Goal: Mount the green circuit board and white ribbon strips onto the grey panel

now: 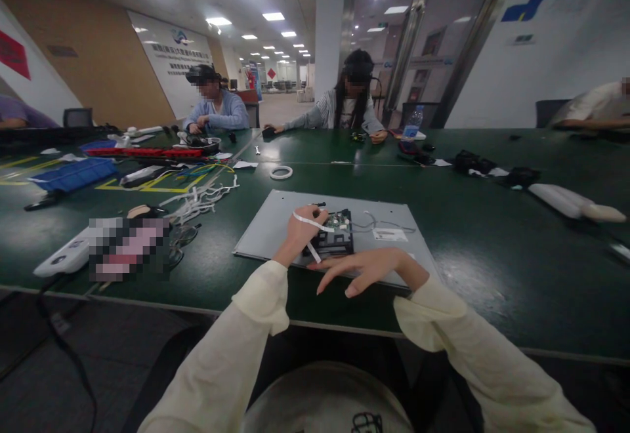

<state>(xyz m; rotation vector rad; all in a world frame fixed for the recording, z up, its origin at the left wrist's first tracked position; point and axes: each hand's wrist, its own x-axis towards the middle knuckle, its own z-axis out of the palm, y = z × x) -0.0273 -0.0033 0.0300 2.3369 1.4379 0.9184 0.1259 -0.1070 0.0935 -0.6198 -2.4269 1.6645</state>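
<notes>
When handling the white strip [313,250], expect light, limp, easily creased material; take hold near the lower end. Locate across the curled left hand [301,231], over the gray panel [260,236] on the bench [482,256]; with fingertips hidden, cannot confirm a grip. Note the right hand [370,268], fingers spread, near the strip's lower end. Treat the adjacent circuit board [339,221] as fragile. Avoid snagging the gray cable [365,228].

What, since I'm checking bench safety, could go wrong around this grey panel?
The white strip crosses the left hand, so it might snag if that hand moves. The grey cable lies across the panel and could get caught. The circuit board looks uncovered, so a knock could damage it.
</notes>
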